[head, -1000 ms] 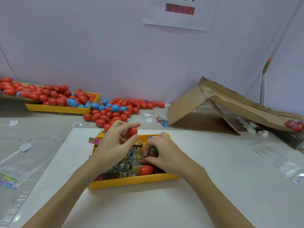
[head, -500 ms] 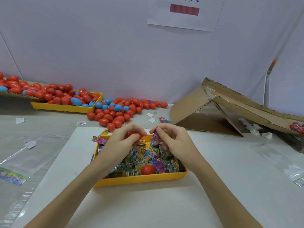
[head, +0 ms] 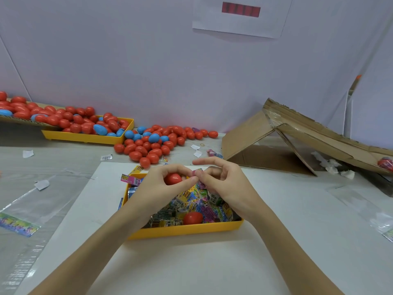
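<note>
A yellow tray [head: 182, 229] sits on a white board in front of me, filled with several small colourful packets [head: 197, 202] and one red egg half [head: 192, 217]. My left hand [head: 157, 188] holds a red plastic egg piece [head: 172, 179] above the tray's far side. My right hand [head: 223, 184] pinches a small pink packet [head: 196, 173] right beside that egg piece, with its index finger stretched out. The two hands touch at the fingertips.
Several red and blue plastic eggs [head: 152, 143] lie piled at the back, some in a second yellow tray [head: 85, 137] at the left. A collapsed cardboard box [head: 282, 137] stands at the right. Clear plastic bags [head: 27, 207] lie at the left and right edges.
My right hand rose out of the tray with a small packet and came up to the egg piece in my left hand. The left hand kept hold of the egg piece.
</note>
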Demonstrator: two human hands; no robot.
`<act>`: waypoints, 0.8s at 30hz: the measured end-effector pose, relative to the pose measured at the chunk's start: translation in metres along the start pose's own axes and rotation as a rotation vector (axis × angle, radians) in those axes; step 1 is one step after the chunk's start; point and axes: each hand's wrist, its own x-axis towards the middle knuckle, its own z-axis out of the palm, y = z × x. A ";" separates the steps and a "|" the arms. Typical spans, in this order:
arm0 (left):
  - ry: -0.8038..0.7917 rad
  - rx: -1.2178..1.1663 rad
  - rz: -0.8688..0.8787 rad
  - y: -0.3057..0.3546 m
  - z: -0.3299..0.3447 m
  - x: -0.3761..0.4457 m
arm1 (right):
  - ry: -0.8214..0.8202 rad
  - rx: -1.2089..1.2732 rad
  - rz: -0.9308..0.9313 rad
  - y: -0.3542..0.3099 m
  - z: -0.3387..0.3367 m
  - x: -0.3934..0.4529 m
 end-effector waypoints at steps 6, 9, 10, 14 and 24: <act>-0.045 -0.197 -0.082 -0.001 0.002 0.000 | 0.032 0.102 0.065 -0.001 0.004 0.000; -0.026 -0.216 -0.079 -0.001 0.002 0.001 | 0.039 0.166 0.082 -0.003 0.005 0.000; -0.027 -0.233 -0.076 -0.001 0.002 0.002 | 0.038 0.172 0.073 -0.004 0.004 0.000; -0.065 -0.116 -0.045 0.000 -0.001 0.003 | -0.039 0.086 0.060 -0.009 0.000 -0.002; -0.025 -0.052 -0.035 0.001 -0.001 0.001 | 0.025 0.062 0.022 -0.002 0.007 -0.002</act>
